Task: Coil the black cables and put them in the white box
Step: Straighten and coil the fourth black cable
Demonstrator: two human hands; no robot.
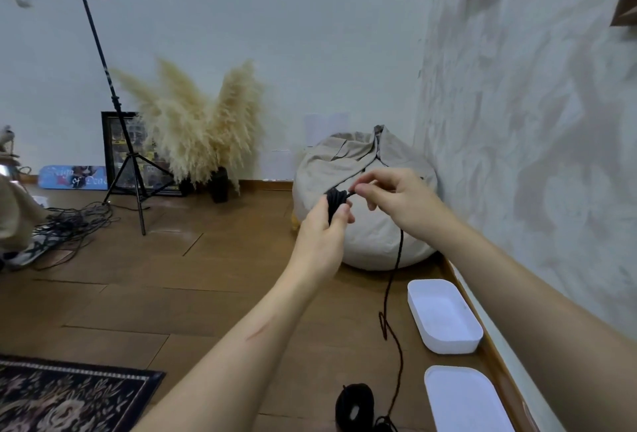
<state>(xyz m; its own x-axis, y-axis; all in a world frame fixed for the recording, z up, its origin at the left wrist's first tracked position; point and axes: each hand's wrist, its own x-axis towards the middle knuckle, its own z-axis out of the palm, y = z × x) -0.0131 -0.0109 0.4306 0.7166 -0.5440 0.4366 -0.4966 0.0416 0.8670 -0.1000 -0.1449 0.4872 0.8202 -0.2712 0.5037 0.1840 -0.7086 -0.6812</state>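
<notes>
Cable coil point(335, 200) gripped in left hand point(324, 235) | right hand point(396, 197) pinches its strand point(396, 259) | white box point(448, 342) on floor point(206, 259)

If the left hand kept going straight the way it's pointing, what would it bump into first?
Probably the beige beanbag. The left hand, holding the black cable coil, points forward and up at it; how far off it sits is unclear.

One wide-angle head view looks forward and down across the floor point(193, 297) toward the far wall point(310, 35).
</notes>
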